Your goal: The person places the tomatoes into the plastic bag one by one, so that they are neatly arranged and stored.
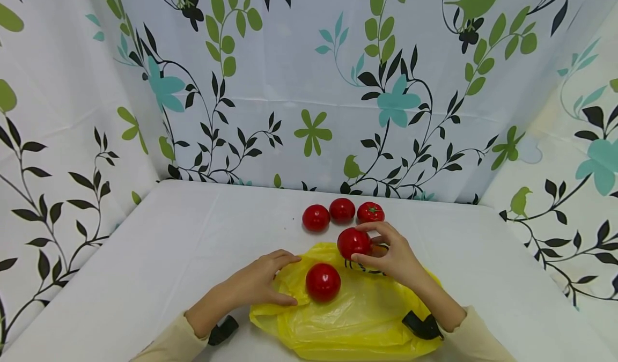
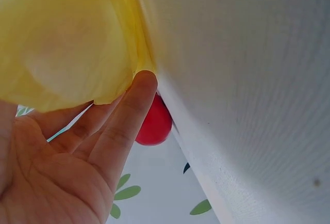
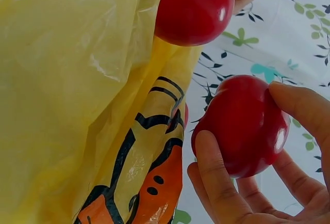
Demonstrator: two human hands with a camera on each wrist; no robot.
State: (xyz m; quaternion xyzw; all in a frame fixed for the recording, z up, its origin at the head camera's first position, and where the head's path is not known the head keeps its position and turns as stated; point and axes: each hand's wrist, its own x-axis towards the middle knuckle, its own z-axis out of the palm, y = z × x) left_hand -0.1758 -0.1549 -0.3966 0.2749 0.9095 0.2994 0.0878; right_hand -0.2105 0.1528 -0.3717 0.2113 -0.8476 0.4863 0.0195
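Head view: your right hand (image 1: 392, 255) grips a red tomato (image 1: 353, 243) just over the far edge of the yellow plastic bag (image 1: 357, 319), thumb and fingers curled round it, while your left hand (image 1: 260, 284) lies with relaxed fingers on the bag's left edge, thumb and fingers pressing the film to the white table (image 1: 145, 255). A second tomato (image 1: 323, 282) sits on top of the bag, near its middle and just right of your left hand. Three more tomatoes (image 1: 342, 210) wait in a row beyond the bag, close to the floral backdrop (image 1: 309, 83). From the right wrist, your fingers (image 3: 219, 182) wrap the fruit from below, with the bag's printed side beside it. From the left wrist, your fingertip (image 2: 142, 84) touches the bag's folded edge, which appears flat rather than opened. Judged from this, a clean step would call for pinching and lifting that edge to make a mouth before bringing the held tomato across; keep the grip firm yet gentle, since the smooth skin may slip, and mind the loose tomato, which could roll off the film
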